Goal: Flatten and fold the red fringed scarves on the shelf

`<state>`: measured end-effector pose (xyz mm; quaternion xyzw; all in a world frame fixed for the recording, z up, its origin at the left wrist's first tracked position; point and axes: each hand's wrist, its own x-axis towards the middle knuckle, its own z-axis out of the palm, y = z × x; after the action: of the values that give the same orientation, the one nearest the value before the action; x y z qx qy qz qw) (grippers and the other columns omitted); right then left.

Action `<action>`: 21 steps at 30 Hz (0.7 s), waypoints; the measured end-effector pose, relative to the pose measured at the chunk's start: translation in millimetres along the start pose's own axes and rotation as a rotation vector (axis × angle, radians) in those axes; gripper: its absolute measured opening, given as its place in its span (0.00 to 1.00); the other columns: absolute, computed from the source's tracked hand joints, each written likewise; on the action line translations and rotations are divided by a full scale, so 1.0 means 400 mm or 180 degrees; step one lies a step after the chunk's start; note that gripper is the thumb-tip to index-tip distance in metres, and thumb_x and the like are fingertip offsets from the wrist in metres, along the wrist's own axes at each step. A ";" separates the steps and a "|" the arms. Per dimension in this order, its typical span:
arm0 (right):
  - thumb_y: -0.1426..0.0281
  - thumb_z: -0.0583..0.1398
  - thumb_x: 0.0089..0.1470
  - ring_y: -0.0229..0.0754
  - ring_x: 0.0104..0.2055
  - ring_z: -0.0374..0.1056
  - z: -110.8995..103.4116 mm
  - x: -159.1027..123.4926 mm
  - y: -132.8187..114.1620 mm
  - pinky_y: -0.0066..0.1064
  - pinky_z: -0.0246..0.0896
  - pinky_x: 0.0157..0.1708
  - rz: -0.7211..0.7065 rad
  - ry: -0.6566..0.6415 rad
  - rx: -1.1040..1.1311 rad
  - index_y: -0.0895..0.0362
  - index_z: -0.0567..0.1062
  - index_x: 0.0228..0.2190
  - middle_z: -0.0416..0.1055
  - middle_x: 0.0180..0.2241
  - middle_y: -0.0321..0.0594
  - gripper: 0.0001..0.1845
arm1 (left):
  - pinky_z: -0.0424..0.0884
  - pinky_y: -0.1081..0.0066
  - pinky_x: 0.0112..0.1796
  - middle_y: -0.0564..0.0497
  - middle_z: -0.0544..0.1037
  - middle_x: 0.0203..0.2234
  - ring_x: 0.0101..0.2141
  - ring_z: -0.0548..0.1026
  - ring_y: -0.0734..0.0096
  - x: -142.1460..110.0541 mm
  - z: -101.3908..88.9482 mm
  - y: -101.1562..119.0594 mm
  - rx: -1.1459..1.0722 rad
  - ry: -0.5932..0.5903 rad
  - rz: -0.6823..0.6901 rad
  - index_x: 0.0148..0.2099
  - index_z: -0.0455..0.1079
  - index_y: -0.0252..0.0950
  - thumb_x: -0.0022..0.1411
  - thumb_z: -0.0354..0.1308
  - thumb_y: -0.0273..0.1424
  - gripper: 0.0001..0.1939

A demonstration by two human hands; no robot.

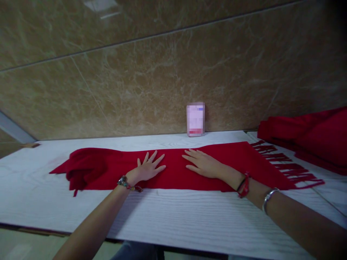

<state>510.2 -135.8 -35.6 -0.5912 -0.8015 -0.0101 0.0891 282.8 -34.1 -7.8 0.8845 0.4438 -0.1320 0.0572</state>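
A red scarf (173,169) lies lengthwise across a white wood-grain table (179,209). Its fringed end (287,166) points right, while the left end is bunched up in loose folds. My left hand (146,169) rests flat on the scarf left of its middle, fingers spread. Palm down on the cloth farther right is my right hand (203,163), its fingers stretched out toward the left. Neither hand grips the fabric. Bracelets circle both wrists.
A phone (195,120) with a blurred-out screen leans upright against the brown marbled wall (135,90) behind the table. More folded red cloth (309,137) lies at the far right. The table's front edge runs below my forearms.
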 end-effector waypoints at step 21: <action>0.55 0.44 0.58 0.46 0.62 0.43 -0.003 -0.001 0.004 0.41 0.40 0.59 -0.0226 -0.0056 0.0196 0.58 0.57 0.57 0.50 0.60 0.44 0.30 | 0.65 0.59 0.44 0.40 0.64 0.48 0.47 0.64 0.58 -0.034 0.015 0.049 0.0505 0.1093 0.0747 0.55 0.60 0.34 0.63 0.41 0.34 0.20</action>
<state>512.0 -135.9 -34.8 -0.5595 -0.8226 0.0167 0.0997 289.5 -57.7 -10.0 0.9413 0.3293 -0.0064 -0.0740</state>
